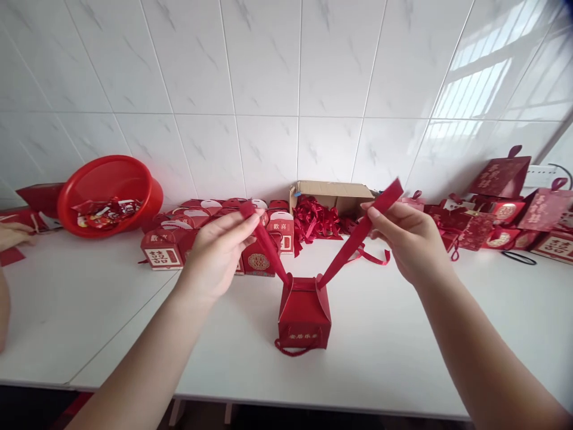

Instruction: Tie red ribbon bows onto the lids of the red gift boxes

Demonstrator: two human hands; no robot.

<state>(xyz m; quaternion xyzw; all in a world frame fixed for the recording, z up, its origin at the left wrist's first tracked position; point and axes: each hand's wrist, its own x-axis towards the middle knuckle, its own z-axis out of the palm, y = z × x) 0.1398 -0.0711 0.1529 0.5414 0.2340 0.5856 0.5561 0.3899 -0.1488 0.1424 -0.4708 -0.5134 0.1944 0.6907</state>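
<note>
A small red gift box (304,315) with gold lettering stands on the white table (385,352) in front of me. A red ribbon (347,251) runs out of its top in two ends, spread in a V. My left hand (219,251) pinches the left end. My right hand (403,236) pinches the right end, which sticks up past my fingers. Both hands are held above the table, either side of the box.
A row of finished red boxes (215,230) lines the tiled wall. A cardboard box of red ribbons (333,197) is behind. A red basin (110,194) with sweets sits far left, flat red boxes (505,215) at right. Another person's hand (13,234) rests at the left edge.
</note>
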